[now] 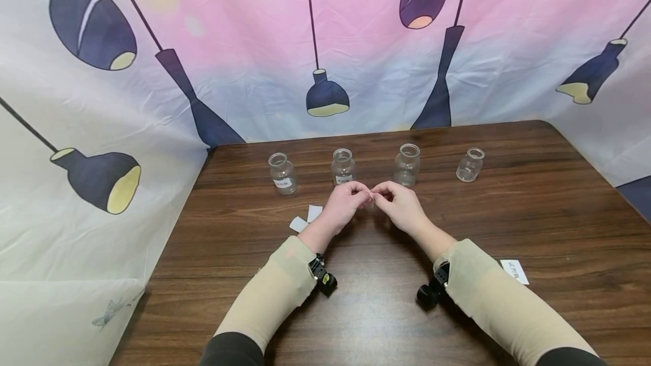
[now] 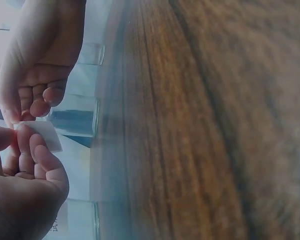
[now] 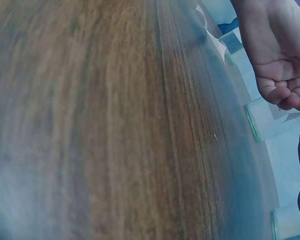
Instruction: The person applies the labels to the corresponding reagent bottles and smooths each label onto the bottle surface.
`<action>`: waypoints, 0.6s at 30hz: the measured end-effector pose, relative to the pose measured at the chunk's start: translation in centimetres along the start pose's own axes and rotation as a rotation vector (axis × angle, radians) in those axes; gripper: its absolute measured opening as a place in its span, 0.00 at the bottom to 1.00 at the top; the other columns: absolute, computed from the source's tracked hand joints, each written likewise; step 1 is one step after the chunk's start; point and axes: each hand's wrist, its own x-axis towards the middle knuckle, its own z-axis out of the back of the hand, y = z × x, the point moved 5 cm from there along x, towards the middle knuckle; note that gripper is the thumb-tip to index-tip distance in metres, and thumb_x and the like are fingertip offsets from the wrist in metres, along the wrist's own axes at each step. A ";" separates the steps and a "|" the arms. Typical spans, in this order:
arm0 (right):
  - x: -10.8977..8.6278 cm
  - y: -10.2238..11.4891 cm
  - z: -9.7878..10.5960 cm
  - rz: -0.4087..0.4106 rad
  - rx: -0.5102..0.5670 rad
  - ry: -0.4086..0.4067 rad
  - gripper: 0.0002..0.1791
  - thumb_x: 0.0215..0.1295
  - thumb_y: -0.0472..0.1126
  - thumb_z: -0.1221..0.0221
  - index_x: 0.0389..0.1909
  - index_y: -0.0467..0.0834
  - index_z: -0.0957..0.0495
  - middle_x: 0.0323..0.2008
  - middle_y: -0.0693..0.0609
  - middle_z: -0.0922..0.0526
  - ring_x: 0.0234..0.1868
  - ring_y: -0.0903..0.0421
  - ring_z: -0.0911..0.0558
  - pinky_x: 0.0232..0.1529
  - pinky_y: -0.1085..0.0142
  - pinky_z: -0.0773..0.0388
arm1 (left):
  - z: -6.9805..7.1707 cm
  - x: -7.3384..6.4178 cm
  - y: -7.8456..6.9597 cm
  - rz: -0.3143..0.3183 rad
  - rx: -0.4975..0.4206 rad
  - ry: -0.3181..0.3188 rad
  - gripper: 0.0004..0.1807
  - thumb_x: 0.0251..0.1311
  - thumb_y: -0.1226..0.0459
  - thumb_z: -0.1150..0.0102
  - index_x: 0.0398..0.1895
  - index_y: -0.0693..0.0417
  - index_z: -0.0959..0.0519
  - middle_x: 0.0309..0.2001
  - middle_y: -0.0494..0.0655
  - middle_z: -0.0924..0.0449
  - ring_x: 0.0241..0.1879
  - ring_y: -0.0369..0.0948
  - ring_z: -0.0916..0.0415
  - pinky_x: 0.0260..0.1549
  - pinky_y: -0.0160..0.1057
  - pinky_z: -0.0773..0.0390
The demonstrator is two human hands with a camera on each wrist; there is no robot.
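Observation:
Both hands meet fingertip to fingertip above the table, in front of the jars in the head view. My left hand [image 1: 347,203] pinches a small white sticker label [image 2: 49,135] between thumb and fingers. At the label's edge, the thumb and forefinger of my right hand [image 1: 403,207] pinch too; the left wrist view shows the label's free end sticking out below the fingers. Just behind the hands stand a glass jar [image 1: 407,164] with no label visible and another glass jar [image 1: 343,164] bearing a white label. In the right wrist view the fingertips are partly cut off.
A labelled glass jar [image 1: 282,174] stands at the left, a smaller glass jar [image 1: 470,165] at the right. White paper pieces [image 1: 299,223] lie beside the left wrist. A printed label [image 1: 515,271] lies by the right sleeve on the wooden table [image 1: 574,225]. Patterned cloth [image 1: 274,61] hangs behind.

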 end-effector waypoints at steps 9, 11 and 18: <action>0.0 -0.4 0.0 -0.061 0.031 -0.046 0.04 0.60 0.35 0.40 0.34 0.39 0.20 0.26 0.51 0.20 0.26 0.58 0.28 0.27 0.69 0.32 | 0.1 -0.4 -0.2 0.001 0.080 -0.066 0.06 0.59 0.68 0.48 0.30 0.63 0.23 0.28 0.49 0.24 0.28 0.38 0.31 0.28 0.32 0.31; 0.1 -0.6 0.1 -0.085 0.053 -0.063 0.04 0.59 0.34 0.41 0.34 0.39 0.20 0.25 0.51 0.21 0.25 0.57 0.28 0.26 0.69 0.33 | 0.2 -0.4 -0.2 -0.002 0.081 -0.087 0.06 0.58 0.68 0.48 0.29 0.63 0.23 0.28 0.47 0.25 0.28 0.36 0.31 0.28 0.31 0.31; 0.1 -1.1 0.4 -0.184 0.155 -0.108 0.05 0.60 0.34 0.42 0.33 0.36 0.21 0.23 0.51 0.23 0.24 0.56 0.26 0.25 0.71 0.31 | 0.6 -0.4 -0.2 0.004 0.094 -0.129 0.06 0.56 0.69 0.49 0.30 0.65 0.23 0.26 0.48 0.26 0.31 0.49 0.26 0.27 0.31 0.31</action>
